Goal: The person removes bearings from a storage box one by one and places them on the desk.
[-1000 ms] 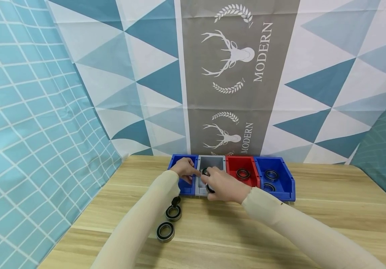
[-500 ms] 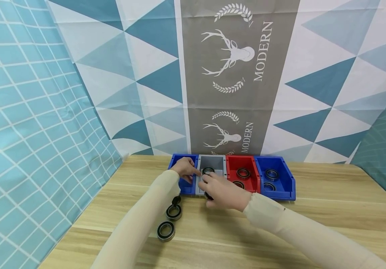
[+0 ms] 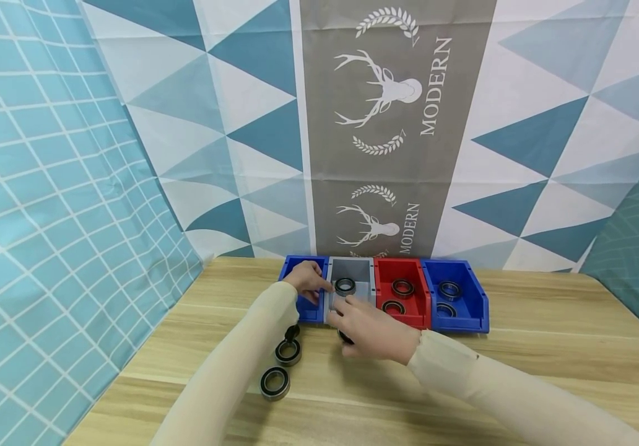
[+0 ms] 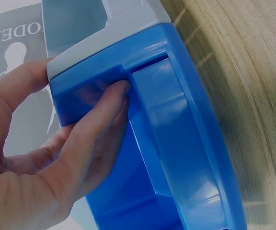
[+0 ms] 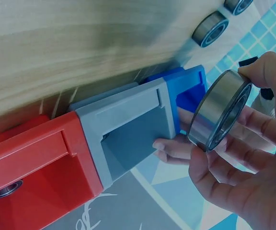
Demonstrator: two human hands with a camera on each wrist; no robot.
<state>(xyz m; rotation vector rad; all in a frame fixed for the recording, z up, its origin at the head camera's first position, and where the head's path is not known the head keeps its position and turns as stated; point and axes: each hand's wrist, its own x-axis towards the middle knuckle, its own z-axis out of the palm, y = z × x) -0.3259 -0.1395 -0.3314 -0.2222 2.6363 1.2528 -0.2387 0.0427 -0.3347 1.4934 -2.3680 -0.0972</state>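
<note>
My right hand (image 3: pixel 372 328) pinches a ball bearing (image 5: pixel 210 112) between thumb and fingertips, just in front of the grey bin (image 3: pixel 352 265). In the head view the hand covers most of this bearing. My left hand (image 4: pixel 56 158) grips the adjoining walls of the left blue bin (image 4: pixel 171 129) and the grey bin, with fingers inside the blue one and another digit against the grey rim. Inside the grey bin lies another bearing (image 3: pixel 344 293). Two bearings (image 3: pixel 288 360) rest on the table near the left forearm.
Right of the grey bin stands a red bin (image 3: pixel 398 267) with two bearings, then another blue bin (image 3: pixel 478 300) with two more. All bins stand side by side on the wooden table (image 3: pixel 548 334), before a patterned cloth (image 3: pixel 264 124).
My right hand has drawn back from the grey bin toward me with a bearing, uncovering the one inside and those in the red bin. The left hand has stayed in place.
</note>
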